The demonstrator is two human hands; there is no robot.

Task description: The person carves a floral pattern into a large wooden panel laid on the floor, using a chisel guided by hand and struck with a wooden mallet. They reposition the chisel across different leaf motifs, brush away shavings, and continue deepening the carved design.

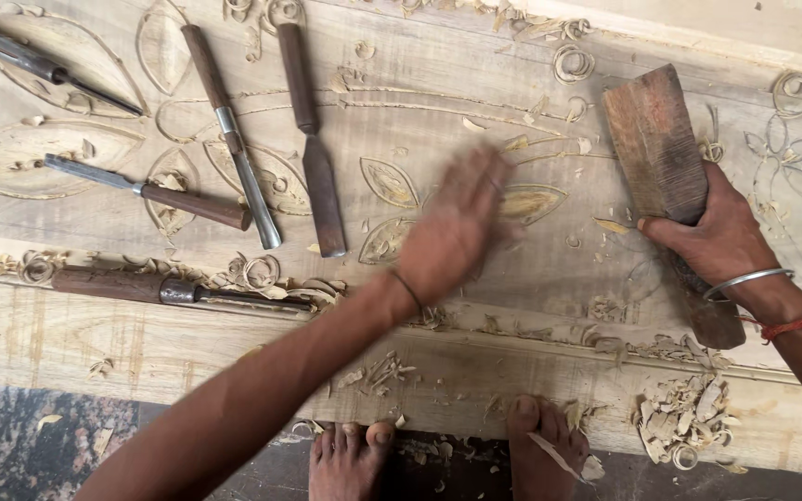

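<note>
A large pale wooden panel (475,306) lies flat on the floor, carved in low relief with leaf and petal outlines and long stem lines, its surface scattered with curled wood shavings (684,422) and chips.

The left hand (457,232) rests palm down on the panel over a cluster of carved leaves (392,181) near the middle; it is motion-blurred, its fingers stretched out flat and close together, clamped on nothing. A thin dark band circles its wrist.

The right hand (712,237) grips a wooden mallet (661,158), a dark, worn, rectangular block with rough grain whose head points far and whose handle runs near, past the wrist. Its fingers are wrapped tight around the handle. A metal bangle (746,278) and a red thread (795,325) sit on that wrist.

To the left lie five chisels with dark brown rounded wooden handles and grey steel blades. A flat broad chisel (313,139) lies just left of the left hand, a long narrow gouge (234,134) beside it. A short chisel (155,193) lies crosswise farther left, another (39,65) at the far left corner, and one (169,290) along the moulded near edge among the curls.

Two bare feet (447,455) stand at the panel's near edge on a dark speckled stone floor (39,436).
</note>
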